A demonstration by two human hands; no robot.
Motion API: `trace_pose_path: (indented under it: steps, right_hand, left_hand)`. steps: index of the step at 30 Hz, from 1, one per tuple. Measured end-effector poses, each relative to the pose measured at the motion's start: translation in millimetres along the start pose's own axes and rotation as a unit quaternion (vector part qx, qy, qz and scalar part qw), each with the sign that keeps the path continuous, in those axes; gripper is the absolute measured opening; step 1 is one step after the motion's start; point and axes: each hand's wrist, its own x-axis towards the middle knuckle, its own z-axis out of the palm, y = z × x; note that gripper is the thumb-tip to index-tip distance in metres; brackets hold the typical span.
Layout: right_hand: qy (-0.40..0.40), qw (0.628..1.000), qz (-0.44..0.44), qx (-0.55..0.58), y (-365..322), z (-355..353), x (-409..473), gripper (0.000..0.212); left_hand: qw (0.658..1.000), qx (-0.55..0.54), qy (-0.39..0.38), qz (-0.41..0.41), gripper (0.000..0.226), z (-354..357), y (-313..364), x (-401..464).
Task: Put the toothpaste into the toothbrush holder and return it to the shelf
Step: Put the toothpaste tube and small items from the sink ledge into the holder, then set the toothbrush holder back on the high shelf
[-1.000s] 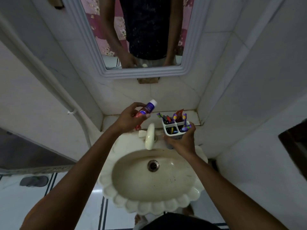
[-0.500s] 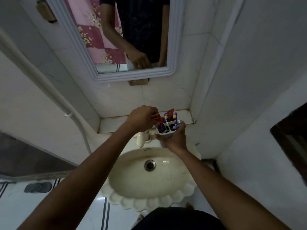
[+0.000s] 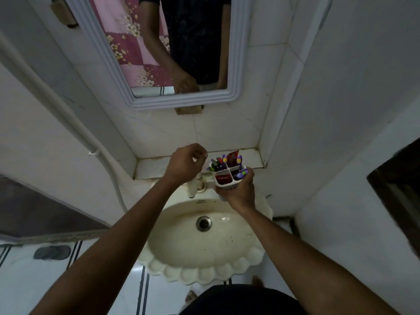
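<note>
**Toothpaste lands in the holder; shelf return still to come**

A person stands over a scalloped sink point(image 3: 204, 246), both forearms reaching forward across the basin. The right hand point(image 3: 238, 192) wraps around the lower body of a white four-compartment toothbrush holder point(image 3: 223, 181), fingers closed on it and keeping it upright above the back rim of the sink, just beside the tap point(image 3: 193, 187); held level this way, its contents stay put. A red toothpaste point(image 3: 222, 178) tube lies in the near-left compartment, its end showing at the opening, while toothbrushes point(image 3: 238, 160) and a second red tube crowd the other sections. The left hand point(image 3: 185, 162) hovers just left of the holder, empty, fingers loosely curled with thumb and forefinger apart, seemingly free of the tube it served. Behind the hands, the tiled shelf point(image 3: 159, 164) runs along the wall with bare room for the holder, which appears to be the step remaining. Above it, a framed mirror point(image 3: 181, 53) reflects the person's torso and arms.
</note>
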Motion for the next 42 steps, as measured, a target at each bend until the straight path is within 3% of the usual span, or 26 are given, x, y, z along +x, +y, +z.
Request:
trace_pose_path:
  steps: [3,9,17,22,30,42]
  right_hand:
    - [0.011,1.000,-0.008,0.018,-12,-7,-3,0.119]
    - [0.071,0.995,-0.053,0.049,-50,-22,-3,0.123]
    - [0.191,0.963,-0.163,0.095,-124,-61,-18,0.121]
    - [0.222,0.940,-0.225,0.130,-168,-91,-33,0.117]
    - [0.234,0.907,-0.316,0.154,-258,-157,-63,0.112]
    - [0.280,0.823,-0.454,0.194,-430,-303,-112,0.111]
  left_hand:
    - [0.999,-0.014,0.041,-0.016,0.024,-4,-6,-10]
    - [0.995,-0.023,0.090,-0.023,0.041,-16,-6,-20]
    - [0.995,-0.011,0.076,0.058,0.054,-51,15,-6]
    - [0.985,-0.014,0.127,0.113,0.051,-77,40,-2]
    - [0.956,-0.004,0.226,0.189,0.052,-143,127,-9]
    - [0.867,0.104,0.371,0.317,0.062,-278,296,12]
